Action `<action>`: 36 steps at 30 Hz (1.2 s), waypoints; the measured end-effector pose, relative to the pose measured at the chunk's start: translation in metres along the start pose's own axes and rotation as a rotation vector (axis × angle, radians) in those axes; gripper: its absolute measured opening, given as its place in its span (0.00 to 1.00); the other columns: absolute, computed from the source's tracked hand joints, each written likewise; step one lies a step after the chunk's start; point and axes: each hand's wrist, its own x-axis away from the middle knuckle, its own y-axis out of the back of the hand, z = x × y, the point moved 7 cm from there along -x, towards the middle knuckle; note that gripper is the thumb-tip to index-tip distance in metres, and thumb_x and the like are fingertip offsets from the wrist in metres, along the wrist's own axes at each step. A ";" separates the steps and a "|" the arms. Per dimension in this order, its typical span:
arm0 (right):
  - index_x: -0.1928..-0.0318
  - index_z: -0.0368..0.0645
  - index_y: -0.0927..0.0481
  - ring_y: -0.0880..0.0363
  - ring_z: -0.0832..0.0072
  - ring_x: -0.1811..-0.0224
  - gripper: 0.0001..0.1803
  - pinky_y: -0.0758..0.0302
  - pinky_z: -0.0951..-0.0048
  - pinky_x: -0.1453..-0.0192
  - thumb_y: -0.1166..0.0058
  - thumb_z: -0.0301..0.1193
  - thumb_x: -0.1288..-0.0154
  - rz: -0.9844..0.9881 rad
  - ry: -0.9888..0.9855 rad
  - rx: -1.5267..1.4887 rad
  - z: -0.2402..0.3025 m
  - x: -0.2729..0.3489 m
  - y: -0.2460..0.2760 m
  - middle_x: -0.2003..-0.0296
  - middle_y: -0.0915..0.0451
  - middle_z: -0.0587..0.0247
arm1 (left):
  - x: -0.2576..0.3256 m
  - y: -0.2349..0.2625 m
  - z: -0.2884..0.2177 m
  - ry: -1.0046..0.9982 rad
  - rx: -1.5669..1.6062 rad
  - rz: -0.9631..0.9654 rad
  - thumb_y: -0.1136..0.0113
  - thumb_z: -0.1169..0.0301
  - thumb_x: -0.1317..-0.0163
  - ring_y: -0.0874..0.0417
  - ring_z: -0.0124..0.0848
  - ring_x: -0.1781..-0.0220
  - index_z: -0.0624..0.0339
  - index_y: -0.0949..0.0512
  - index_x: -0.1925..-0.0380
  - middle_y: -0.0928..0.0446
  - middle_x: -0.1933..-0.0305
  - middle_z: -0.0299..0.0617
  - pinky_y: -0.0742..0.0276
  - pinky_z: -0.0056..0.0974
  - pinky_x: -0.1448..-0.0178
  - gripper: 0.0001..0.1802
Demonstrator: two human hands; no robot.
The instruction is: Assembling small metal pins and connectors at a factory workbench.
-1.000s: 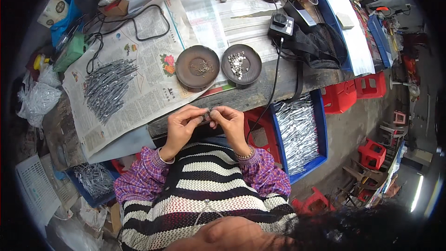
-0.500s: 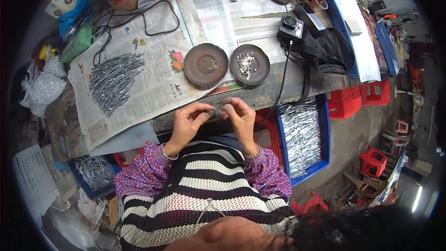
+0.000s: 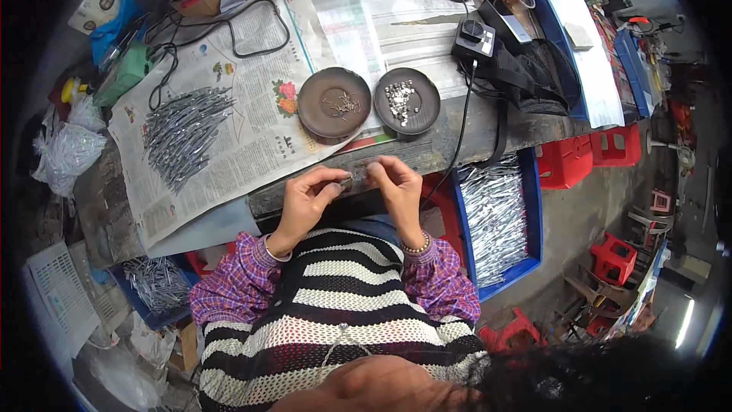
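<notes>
At the desk edge, the left hand and right hand met, fingers pinching a small grey metal part between them, just below two round brown dishes.

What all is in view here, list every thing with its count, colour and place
Round dishes: two, brown, side by side on the bench, holding small metal bits.
Newspaper: spread sheets, white, covering the bench.
Pile of metal strips: one, silver, on the newspaper at left.
Crate of strips: one, blue, below the bench at right.
Cable: one, black, hanging over the bench edge.
Stools: several, red, on the floor at right.
Left hand: pinching a small part at the bench edge.
Right hand: pinching the same spot.
</notes>
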 end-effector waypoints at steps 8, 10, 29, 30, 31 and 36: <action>0.68 0.34 0.20 0.24 0.84 0.74 0.07 0.29 0.82 0.70 0.37 0.22 0.48 0.125 0.159 0.311 0.015 0.009 -0.015 0.75 0.21 0.65 | 0.000 -0.001 -0.003 0.016 0.014 -0.007 0.46 0.83 0.43 0.25 0.21 0.63 0.66 0.20 0.59 0.23 0.64 0.36 0.30 0.25 0.58 0.12; 0.69 0.34 0.20 0.25 0.83 0.76 0.06 0.30 0.82 0.72 0.37 0.22 0.49 0.074 0.212 0.331 0.014 0.007 -0.009 0.76 0.22 0.64 | 0.000 -0.001 -0.005 -0.010 0.032 -0.005 0.46 0.83 0.43 0.25 0.22 0.63 0.66 0.20 0.59 0.23 0.64 0.37 0.30 0.24 0.58 0.12; 0.69 0.32 0.20 0.27 0.85 0.78 0.06 0.31 0.83 0.74 0.43 0.25 0.42 0.135 0.088 0.273 0.004 0.008 -0.017 0.78 0.23 0.67 | 0.001 -0.003 -0.010 -0.038 -0.060 0.008 0.48 0.85 0.43 0.24 0.21 0.65 0.67 0.20 0.59 0.23 0.64 0.38 0.30 0.24 0.61 0.13; 0.69 0.32 0.20 0.27 0.85 0.77 0.06 0.31 0.83 0.74 0.43 0.24 0.42 0.104 0.015 0.209 -0.002 0.006 -0.014 0.78 0.23 0.67 | 0.002 -0.001 -0.006 -0.004 -0.054 -0.001 0.47 0.84 0.43 0.24 0.21 0.64 0.67 0.20 0.59 0.23 0.64 0.38 0.30 0.24 0.61 0.12; 0.69 0.32 0.20 0.26 0.86 0.77 0.06 0.31 0.83 0.74 0.43 0.24 0.42 0.078 0.013 0.179 0.000 0.004 -0.009 0.77 0.22 0.67 | 0.002 0.000 -0.003 0.031 -0.048 -0.010 0.47 0.83 0.42 0.24 0.21 0.63 0.67 0.20 0.59 0.23 0.64 0.37 0.29 0.25 0.60 0.12; 0.71 0.33 0.20 0.27 0.84 0.78 0.06 0.31 0.81 0.74 0.38 0.23 0.48 0.129 0.210 0.326 0.016 0.008 -0.016 0.78 0.22 0.65 | 0.003 0.001 0.001 0.037 0.025 -0.023 0.46 0.81 0.40 0.24 0.21 0.61 0.67 0.22 0.58 0.23 0.63 0.36 0.28 0.26 0.56 0.11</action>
